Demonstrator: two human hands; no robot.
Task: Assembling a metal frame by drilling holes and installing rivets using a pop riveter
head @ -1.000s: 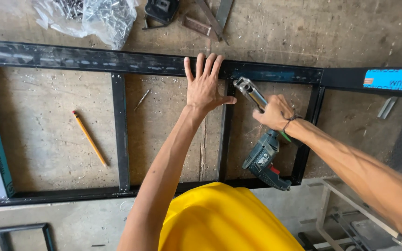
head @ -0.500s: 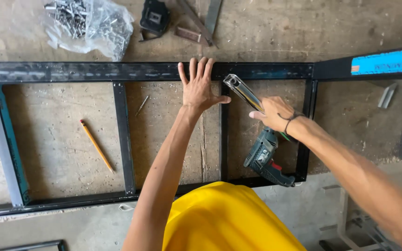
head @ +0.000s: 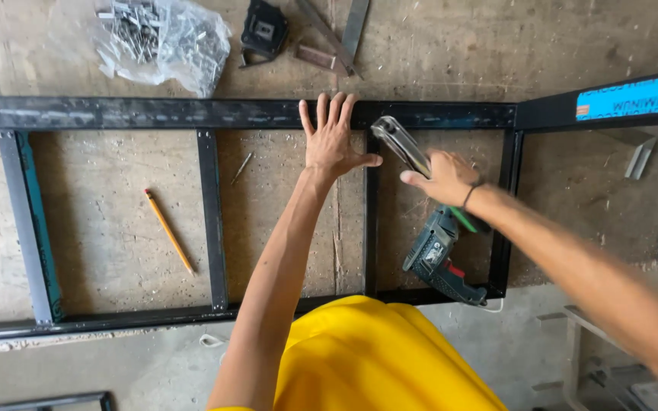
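Concrete floor holds metal frame (head: 215,213), pencil (head: 169,230), drill (head: 439,259), screw bag (head: 165,38).

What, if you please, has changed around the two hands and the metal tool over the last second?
Very little. The right hand keeps its grip on the metal tool, which has edged left towards the frame's upright bar. The left hand stays spread flat at the top of the dark metal frame. The drill and pencil lie where they were.
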